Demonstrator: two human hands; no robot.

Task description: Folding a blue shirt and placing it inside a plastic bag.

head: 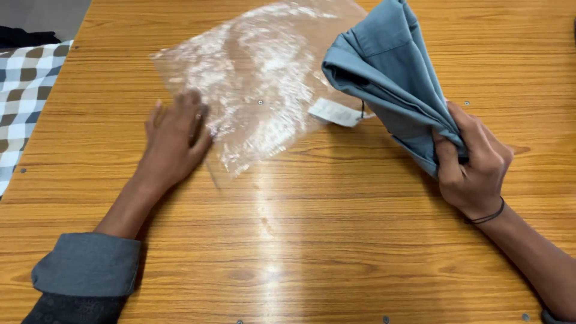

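So the left hand (174,138) is lying flat on the table (336,240), palm down, fingers loosely spread and a bit blurred, with the fingertips resting on the near left corner of a clear plastic bag (258,90). The forearm runs back toward the bottom left, and a grey cuff (87,264) is pushed up near the elbow.

The bag is lying flat and crinkly in the middle of the table, catching a lot of glare. One edge sits under the shirt.

The right hand (471,165) is closed in a fist around the lower end of a folded blue-grey shirt (390,72), thumb across the front and fingers wrapped behind. The shirt is lifted and tilted, its upper end hanging over the far right part of the bag. A white tag (336,112) dangles from it on a dark string, touching the bag's right edge. There's a thin dark band (486,217) round that wrist, and the forearm heads off to the bottom right corner.

Off at the left edge there's some checked cloth (24,90), well apart from both hands.
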